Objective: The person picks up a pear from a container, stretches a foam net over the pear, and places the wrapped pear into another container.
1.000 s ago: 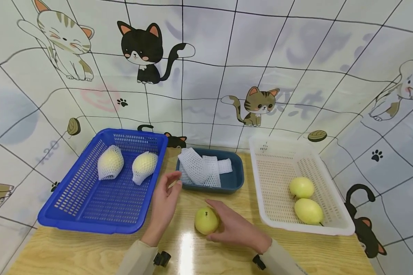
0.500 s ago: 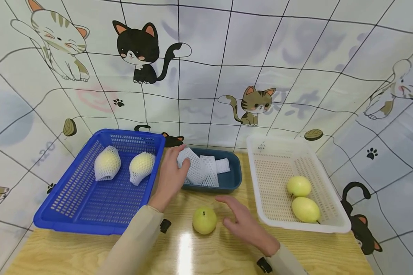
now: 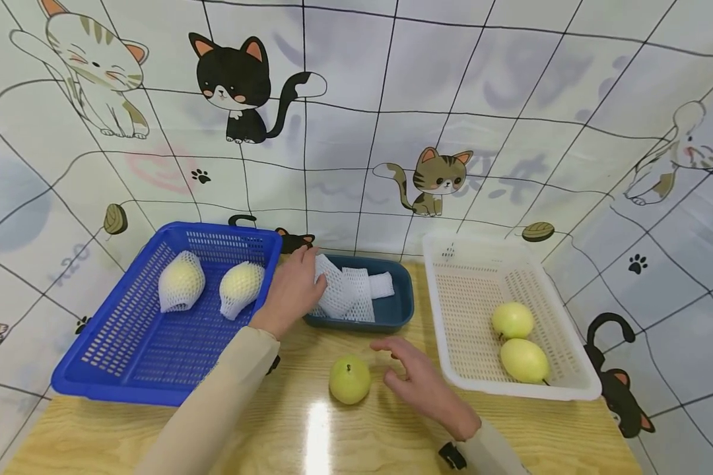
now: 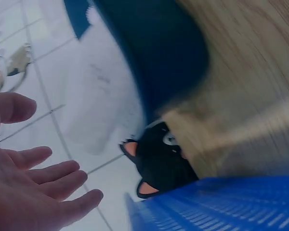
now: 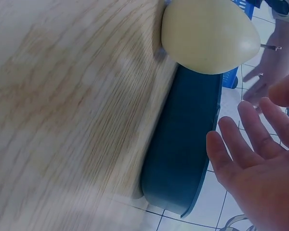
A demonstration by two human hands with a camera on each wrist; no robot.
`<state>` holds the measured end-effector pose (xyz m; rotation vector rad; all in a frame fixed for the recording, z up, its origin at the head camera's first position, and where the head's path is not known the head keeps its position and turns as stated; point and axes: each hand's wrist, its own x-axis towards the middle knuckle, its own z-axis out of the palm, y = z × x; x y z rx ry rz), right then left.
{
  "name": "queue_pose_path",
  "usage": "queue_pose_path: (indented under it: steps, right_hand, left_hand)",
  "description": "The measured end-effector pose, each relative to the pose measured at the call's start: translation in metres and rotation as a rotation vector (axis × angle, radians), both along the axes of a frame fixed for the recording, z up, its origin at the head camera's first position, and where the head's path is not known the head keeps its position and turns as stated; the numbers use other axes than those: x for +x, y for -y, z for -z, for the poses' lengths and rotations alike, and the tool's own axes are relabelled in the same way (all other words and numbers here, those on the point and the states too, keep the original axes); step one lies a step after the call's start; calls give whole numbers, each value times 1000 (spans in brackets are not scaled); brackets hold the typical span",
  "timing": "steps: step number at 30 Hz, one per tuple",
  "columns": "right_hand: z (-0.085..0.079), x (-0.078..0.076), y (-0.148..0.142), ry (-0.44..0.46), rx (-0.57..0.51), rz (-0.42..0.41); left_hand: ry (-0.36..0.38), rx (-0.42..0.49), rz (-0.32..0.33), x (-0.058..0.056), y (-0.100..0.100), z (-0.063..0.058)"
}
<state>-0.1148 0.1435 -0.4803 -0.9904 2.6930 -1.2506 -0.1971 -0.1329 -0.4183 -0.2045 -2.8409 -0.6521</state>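
A yellow-green pear (image 3: 350, 380) stands upright on the wooden table, stem up. Just right of it my right hand (image 3: 418, 382) hovers with its fingers apart and loosely bent, holding nothing. My left hand (image 3: 293, 287) reaches over the left end of a small teal bin (image 3: 401, 310), its thumb overlapping the white foam net sleeves (image 3: 339, 293) inside. The left wrist view shows that hand's fingers (image 4: 58, 180) extended, with a gap before a blurred white sleeve (image 4: 98, 86). From the right wrist, the pear (image 5: 207, 36) appears beyond the spread fingers (image 5: 241, 139).
On the left, a blue basket (image 3: 172, 356) contains two pears in foam nets (image 3: 181, 280). A white basket (image 3: 460, 330) at the right holds two bare pears (image 3: 524, 360). A cat-printed tile-pattern sheet (image 3: 344, 132) rises behind the table.
My right hand has let go of the pear and drawn back to the right. My left hand has moved forward from beside the blue basket to the teal bin's left end.
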Motion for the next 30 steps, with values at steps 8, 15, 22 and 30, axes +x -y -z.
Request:
queue_pose_path:
  steps: [8,15,22,30]
  right_hand:
    - [2,-1,0,-10,-8,15]
    - [0,-2,1,-20,-63,58]
    - [-4,-1,1,8,-83,96]
    - [-8,-2,5,97,-93,131]
  left_hand:
    - [28,-21,-40,-10,12,16]
    - [-81,133,-39,-5,14,20]
    - [-179,294,-7,12,16,0]
    - [-277,483,14,33,15,-11]
